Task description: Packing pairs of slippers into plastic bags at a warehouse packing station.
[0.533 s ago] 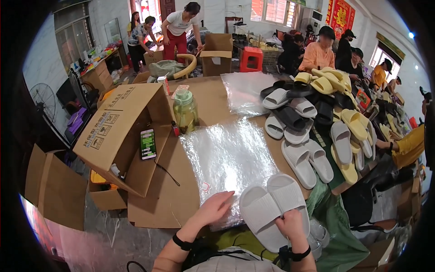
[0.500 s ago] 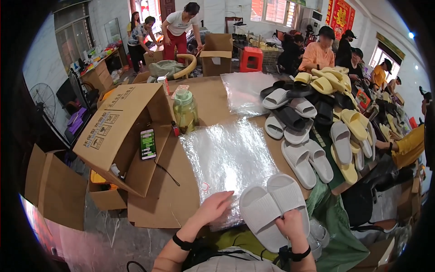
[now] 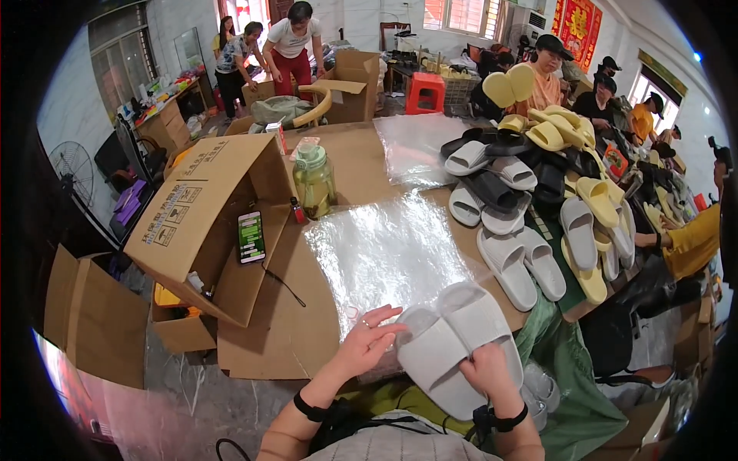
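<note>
At the desk's near edge a pair of pale grey slippers (image 3: 453, 346) is gripped by the right hand (image 3: 492, 374), fingers curled over the heel. Left hand (image 3: 369, 342) is spread open, fingertips touching the slippers and the clear plastic bag (image 3: 384, 253) beyond. Slippers are judged light, soft, bendy foam, probably matte; best held at the sole edges.

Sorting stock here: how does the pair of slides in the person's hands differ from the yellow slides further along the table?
The pale grey slides are held side by side by the left hand and right hand; the yellow slides lie heaped, untouched. Grey sits over the clear plastic bags; yellow is beside dark pairs. Both are open-toed.
</note>
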Motion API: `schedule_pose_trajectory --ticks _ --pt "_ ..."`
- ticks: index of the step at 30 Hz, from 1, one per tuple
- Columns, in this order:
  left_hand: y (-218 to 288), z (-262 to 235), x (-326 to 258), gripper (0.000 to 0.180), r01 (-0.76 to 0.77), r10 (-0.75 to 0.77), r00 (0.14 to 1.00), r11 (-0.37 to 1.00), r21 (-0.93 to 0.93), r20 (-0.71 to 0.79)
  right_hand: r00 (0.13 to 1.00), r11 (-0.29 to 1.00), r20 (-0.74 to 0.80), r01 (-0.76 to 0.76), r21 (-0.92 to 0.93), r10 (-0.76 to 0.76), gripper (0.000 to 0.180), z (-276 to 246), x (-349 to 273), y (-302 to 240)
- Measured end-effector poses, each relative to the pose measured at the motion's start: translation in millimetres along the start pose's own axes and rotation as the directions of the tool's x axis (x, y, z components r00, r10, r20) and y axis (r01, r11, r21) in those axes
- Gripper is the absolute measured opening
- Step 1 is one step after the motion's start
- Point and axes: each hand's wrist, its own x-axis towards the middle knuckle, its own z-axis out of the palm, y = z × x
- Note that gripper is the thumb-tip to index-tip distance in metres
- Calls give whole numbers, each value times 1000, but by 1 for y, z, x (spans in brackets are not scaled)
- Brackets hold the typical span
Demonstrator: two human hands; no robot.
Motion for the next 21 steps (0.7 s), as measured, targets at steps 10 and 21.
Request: schedule_pose_trajectory --ticks 10,21 --pt "16 14 2 29 -172 171 965 985 -13 197 998 999 40 -39 22 38 32 16 18 -21" --pt "22 15 7 31 -233 346 898 898 -373 273 998 994 -53 -14 107 20 33 45 73 -9"
